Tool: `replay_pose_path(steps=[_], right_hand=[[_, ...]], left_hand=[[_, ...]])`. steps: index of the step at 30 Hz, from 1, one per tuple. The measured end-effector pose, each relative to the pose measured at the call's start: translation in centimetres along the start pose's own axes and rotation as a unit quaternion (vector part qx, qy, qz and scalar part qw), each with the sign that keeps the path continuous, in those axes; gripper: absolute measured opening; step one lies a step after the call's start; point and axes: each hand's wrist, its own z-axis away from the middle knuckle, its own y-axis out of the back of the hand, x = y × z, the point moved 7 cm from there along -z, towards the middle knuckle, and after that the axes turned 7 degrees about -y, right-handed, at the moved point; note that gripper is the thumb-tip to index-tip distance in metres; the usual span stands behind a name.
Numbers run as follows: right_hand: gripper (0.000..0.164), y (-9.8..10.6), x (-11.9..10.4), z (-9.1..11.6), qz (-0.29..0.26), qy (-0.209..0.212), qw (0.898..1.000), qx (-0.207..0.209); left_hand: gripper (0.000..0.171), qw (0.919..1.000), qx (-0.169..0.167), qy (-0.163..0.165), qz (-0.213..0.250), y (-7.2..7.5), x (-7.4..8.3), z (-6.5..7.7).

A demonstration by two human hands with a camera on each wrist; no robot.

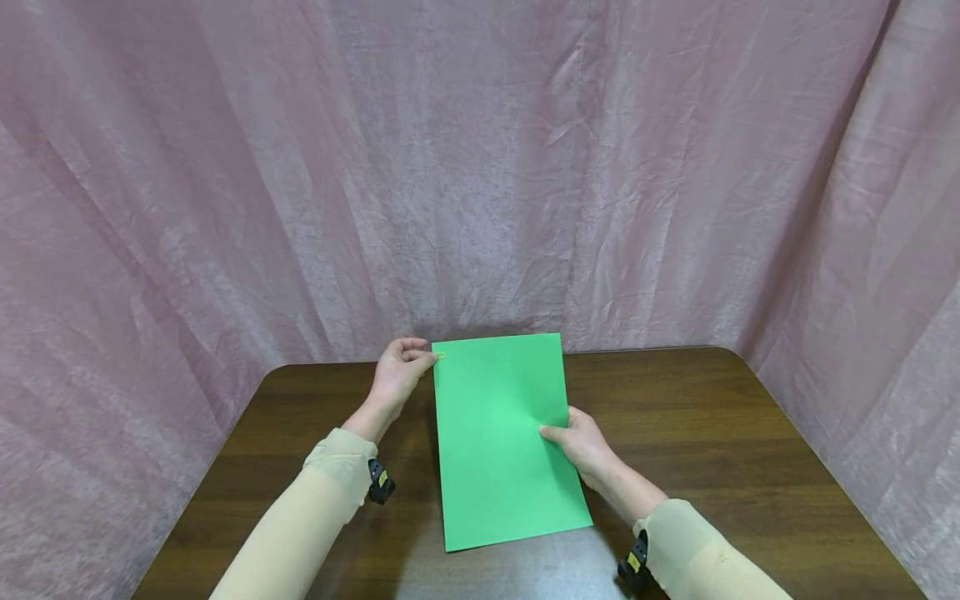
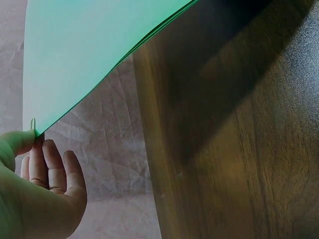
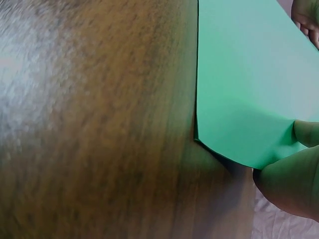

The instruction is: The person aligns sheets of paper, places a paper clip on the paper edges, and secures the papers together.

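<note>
Green sheets of paper (image 1: 498, 442) are held up above the table in the head view; the left wrist view shows more than one layer along the edge. A small yellow paper clip (image 1: 442, 356) sits at their upper left corner. My left hand (image 1: 397, 372) pinches that corner and the clip between thumb and fingers, the other fingers loosely bent in the left wrist view. My right hand (image 1: 585, 446) grips the right edge of the sheets, thumb on the front face, its other fingers mostly hidden behind the paper.
The brown wooden table (image 1: 675, 433) has rounded far corners. Pink curtains (image 1: 480, 167) hang behind it and along both sides. Each wrist wears a small black camera (image 1: 381, 482).
</note>
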Motion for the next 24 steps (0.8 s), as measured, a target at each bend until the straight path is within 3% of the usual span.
replay_pose_path(steps=[24], right_hand=[[0.04,-0.2,0.15,0.09,-0.007,0.002,1.0,-0.001]], left_hand=[[0.04,0.9999,-0.001,0.01,0.003,-0.08,-0.5,0.13]])
